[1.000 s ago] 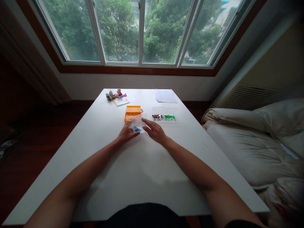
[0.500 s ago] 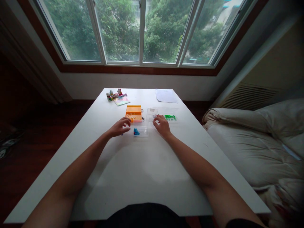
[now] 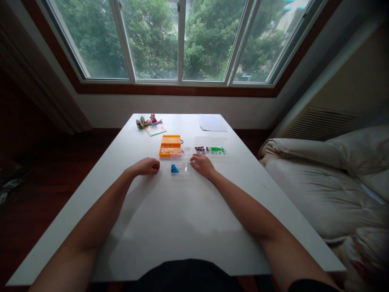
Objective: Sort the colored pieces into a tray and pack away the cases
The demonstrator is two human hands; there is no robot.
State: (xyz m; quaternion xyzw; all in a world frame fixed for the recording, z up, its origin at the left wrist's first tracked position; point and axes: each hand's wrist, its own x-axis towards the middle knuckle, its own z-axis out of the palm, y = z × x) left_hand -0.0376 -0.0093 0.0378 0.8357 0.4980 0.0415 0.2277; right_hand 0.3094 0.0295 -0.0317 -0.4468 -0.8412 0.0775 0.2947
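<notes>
My left hand (image 3: 146, 166) rests on the white table (image 3: 182, 219) as a loose fist, just left of a small clear box (image 3: 181, 169) that holds blue pieces (image 3: 174, 168). Whether anything is inside the fist is hidden. My right hand (image 3: 203, 165) lies on the other side of the box, its fingers curled against the right edge. A clear lid (image 3: 186, 151) lies flat behind the box.
Beyond the hands stand an orange box (image 3: 170, 145) of small pieces and a clear tray (image 3: 210, 148) with dark red and green pieces. Toy figures with a pastel plate (image 3: 151, 123) and paper sheets (image 3: 212, 122) lie at the far edge. A cushioned sofa (image 3: 328, 182) is on the right.
My hands moved apart off the clear box. The right hand lifted the lid and laid it behind. The left hand went toward the orange box, then drew back into a fist.
</notes>
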